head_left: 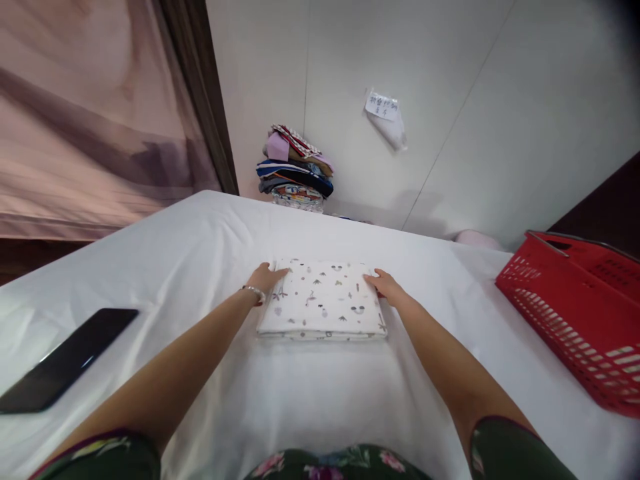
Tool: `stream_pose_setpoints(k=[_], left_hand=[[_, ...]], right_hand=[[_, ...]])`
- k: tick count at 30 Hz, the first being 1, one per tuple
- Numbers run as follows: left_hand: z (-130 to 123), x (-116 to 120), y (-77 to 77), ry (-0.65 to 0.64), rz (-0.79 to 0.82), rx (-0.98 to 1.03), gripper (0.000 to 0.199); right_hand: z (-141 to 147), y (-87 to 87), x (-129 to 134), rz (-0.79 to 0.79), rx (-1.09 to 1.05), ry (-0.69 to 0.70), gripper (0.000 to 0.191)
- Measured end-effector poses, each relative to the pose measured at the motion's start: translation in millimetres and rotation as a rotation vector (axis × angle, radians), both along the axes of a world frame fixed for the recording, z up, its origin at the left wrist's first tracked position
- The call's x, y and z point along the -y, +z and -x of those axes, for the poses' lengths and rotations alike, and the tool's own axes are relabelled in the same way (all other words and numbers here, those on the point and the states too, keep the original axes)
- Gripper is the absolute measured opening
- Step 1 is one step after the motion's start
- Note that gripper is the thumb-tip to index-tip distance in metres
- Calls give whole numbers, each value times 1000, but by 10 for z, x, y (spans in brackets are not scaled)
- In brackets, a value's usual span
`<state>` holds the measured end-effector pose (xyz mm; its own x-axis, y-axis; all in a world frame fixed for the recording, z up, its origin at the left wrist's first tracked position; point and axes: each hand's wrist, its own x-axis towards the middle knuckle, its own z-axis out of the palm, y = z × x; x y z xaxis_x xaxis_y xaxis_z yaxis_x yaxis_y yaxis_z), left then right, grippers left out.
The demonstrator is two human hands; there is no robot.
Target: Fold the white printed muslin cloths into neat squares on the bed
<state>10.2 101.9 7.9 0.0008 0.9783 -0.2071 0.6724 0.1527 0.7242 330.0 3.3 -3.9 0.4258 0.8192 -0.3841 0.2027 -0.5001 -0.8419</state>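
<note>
A folded white cloth [323, 300] with small printed figures lies flat in front of me, its layered folded edge toward my body. My left hand [269, 279] grips its left side, thumb on top and the other fingers mostly hidden at the edge. On the opposite side my right hand [386, 285] holds the cloth in the same way, thumb over the top and fingers partly beneath. A light-coloured bracelet circles my left wrist.
White sheeting [320, 393] covers the surface under the cloth. A black phone-like slab [67, 360] lies at left; a red plastic basket [575, 313] stands at right. Beyond the far edge is a stack of folded clothes [296, 170] against the wall. A pink curtain [100, 113] hangs at left.
</note>
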Motion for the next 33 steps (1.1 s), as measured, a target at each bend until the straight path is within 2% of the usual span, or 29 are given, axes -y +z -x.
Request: stream_pose_setpoints(k=[4,8,12,16,20,25,29,33], left_hand=[[-19,-80,4,-16,186,71,49],[-43,-72,10,2,144,88,54],[-89,-94,-4,67,36,148,73],[-181,-181,21,122,-60,279,76],[-255,-259,50,159,-12,134,83],[-129,-219,-23,40,40,74,91],[24,49,-88,-94,-10,-15,93],[103,348,-122,-207,-136,-186,86]], right_hand=[[-40,-16,-41,11,-144,27,51],[-38,3,-30,-7,-258,72,38],[-17,59,-78,-106,-240,-5,60],[-30,116,-266,-269,-104,-63,69],[-46,121,-386,-114,80,-37,74],[-56,129,-141,31,77,65,78],[-60,133,198,102,14,105,77],[-53,99,437,76,-124,94,79]])
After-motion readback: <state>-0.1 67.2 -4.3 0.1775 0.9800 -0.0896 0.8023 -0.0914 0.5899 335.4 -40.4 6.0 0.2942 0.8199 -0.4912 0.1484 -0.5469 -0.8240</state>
